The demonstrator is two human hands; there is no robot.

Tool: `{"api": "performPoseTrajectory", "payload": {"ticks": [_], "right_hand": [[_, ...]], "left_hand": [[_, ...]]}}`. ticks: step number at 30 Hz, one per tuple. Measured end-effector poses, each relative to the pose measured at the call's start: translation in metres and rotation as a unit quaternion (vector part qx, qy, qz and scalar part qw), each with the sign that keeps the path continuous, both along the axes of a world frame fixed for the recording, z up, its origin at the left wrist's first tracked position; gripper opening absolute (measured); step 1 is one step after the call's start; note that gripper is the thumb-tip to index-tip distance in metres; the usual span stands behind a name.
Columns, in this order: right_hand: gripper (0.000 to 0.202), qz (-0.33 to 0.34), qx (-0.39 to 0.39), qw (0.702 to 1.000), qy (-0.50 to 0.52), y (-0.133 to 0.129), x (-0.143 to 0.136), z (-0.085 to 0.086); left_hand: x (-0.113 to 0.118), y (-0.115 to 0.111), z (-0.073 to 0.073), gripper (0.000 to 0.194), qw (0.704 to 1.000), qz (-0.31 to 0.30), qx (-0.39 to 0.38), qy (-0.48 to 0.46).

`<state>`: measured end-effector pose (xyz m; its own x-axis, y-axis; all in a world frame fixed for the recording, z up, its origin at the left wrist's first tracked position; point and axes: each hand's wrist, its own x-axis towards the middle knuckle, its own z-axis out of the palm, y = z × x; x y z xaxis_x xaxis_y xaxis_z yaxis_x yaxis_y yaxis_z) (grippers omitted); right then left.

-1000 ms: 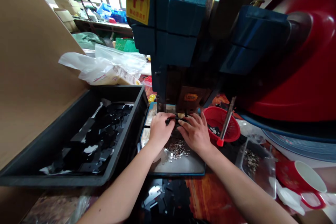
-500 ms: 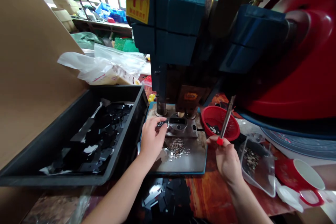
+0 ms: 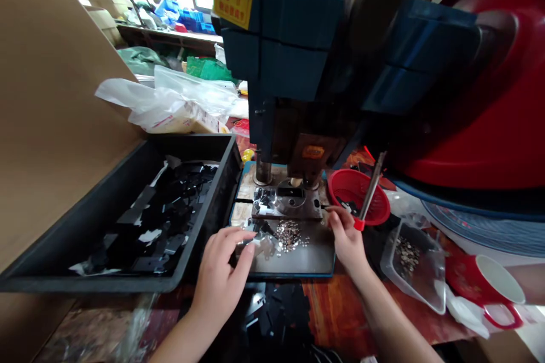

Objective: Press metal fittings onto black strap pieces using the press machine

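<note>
A blue press (image 3: 293, 34) stands over a metal die plate (image 3: 309, 208). On the steel base in front lies a pile of small shiny metal pieces (image 3: 288, 235). My left hand (image 3: 221, 272) is at the base's left edge, thumb and forefinger close round something too small to make out. Beside the die's right end, my right hand (image 3: 347, 235) has its fingers pinched together; what they grip is hard to tell. A metal rod with a red end (image 3: 371, 190) rises by that hand. Small clear and black pieces (image 3: 264, 202) sit on the die's left part.
A black bin (image 3: 170, 283) of dark scraps stands left. At right are a red basket (image 3: 380, 211), a clear tray (image 3: 426, 289) of small metal parts and a red mug (image 3: 477, 283). Black flat pieces (image 3: 276, 317) lie in front. Part of another person's arm (image 3: 530, 283) shows at far right.
My left hand has moved back from the die toward the base's near left edge. My right hand has shifted left and slightly up, to the die's right end. The camera view has shifted slightly.
</note>
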<state>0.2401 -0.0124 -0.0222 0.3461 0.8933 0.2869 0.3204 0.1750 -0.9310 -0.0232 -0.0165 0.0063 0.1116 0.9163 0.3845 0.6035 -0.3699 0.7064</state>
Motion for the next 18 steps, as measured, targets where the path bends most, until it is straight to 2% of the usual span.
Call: {"api": "performPoseTrajectory", "payload": {"ticks": [2, 5, 8, 12, 15, 18], "right_hand": [[0.033, -0.012, -0.022, 0.998, -0.064, 0.018, -0.007, 0.01], [0.034, 0.024, -0.038, 0.981, -0.191, 0.051, -0.018, 0.025], [0.032, 0.035, -0.071, 0.968, -0.237, 0.071, -0.025, 0.032], [0.031, -0.011, -0.079, 0.977, -0.197, 0.066, -0.01, 0.029], [0.035, -0.088, -0.067, 0.979, -0.172, 0.051, 0.025, 0.028], [0.034, -0.18, -0.079, 0.955, -0.22, 0.033, 0.054, 0.028]], "left_hand": [[-0.006, -0.005, -0.005, 0.014, 1.0, 0.001, -0.004, 0.012], [-0.011, -0.011, -0.009, 0.014, 0.999, -0.002, -0.011, 0.032], [-0.014, -0.018, -0.01, 0.015, 0.998, -0.018, -0.019, 0.052], [-0.019, -0.033, -0.015, 0.016, 0.992, -0.074, -0.051, 0.09], [-0.025, -0.046, -0.023, 0.018, 0.97, -0.177, -0.093, 0.138], [-0.03, -0.055, -0.032, 0.031, 0.931, -0.28, -0.134, 0.19]]}}
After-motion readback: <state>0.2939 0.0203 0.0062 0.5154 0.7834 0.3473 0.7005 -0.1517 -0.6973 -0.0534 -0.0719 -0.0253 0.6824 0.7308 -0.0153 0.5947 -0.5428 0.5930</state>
